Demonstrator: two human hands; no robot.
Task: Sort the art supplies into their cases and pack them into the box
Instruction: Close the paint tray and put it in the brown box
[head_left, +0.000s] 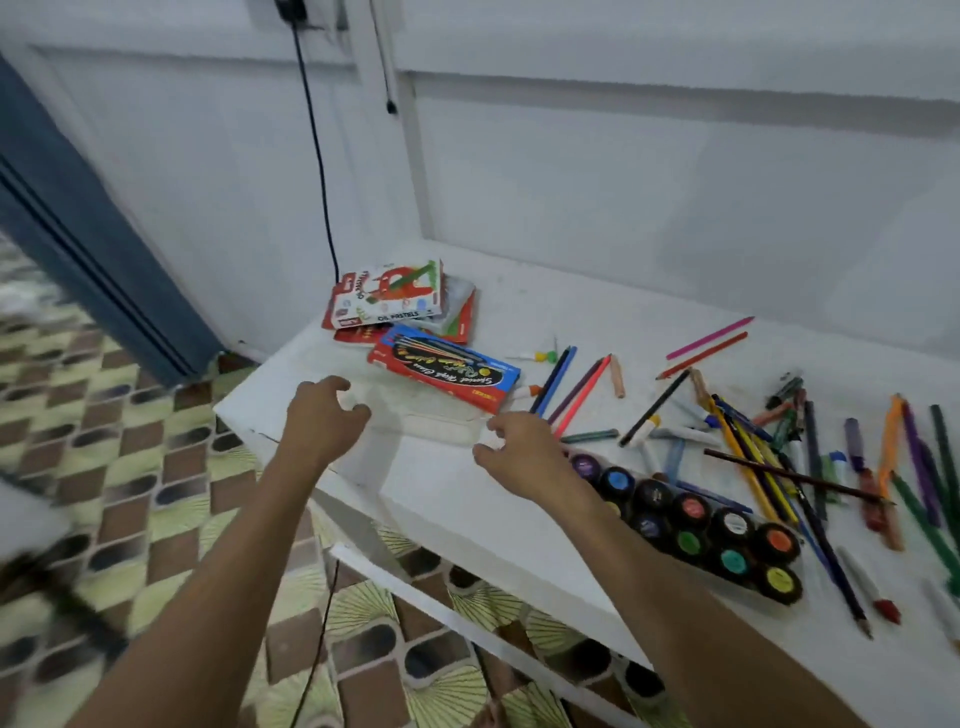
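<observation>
Seen from above: two bare forearms reaching up from the bottom of the frame to a white bench (441, 499).

Centre frame: a clear, almost see-through plastic case (421, 415), lying flat on the bench.

Left hand (324, 421) at the case's left end, fingers curled; right hand (519, 457) at its right end, fingers bent. Too blurred to tell whether either grip truly closes on the case or merely touches it.

Just above the case: a blue and red pencil box (447, 371), with oil pastel boxes (387, 296) stacked behind it, upper centre.

Right side: loose coloured pencils and markers (779, 447) scattered widely; a tray of paint pots (691, 525) at lower right.

Likely step: opening or drawing the clear case closer. Best done by pinching both ends evenly, keeping it level, and avoiding a nudge to the pencil box touching its far edge.
</observation>
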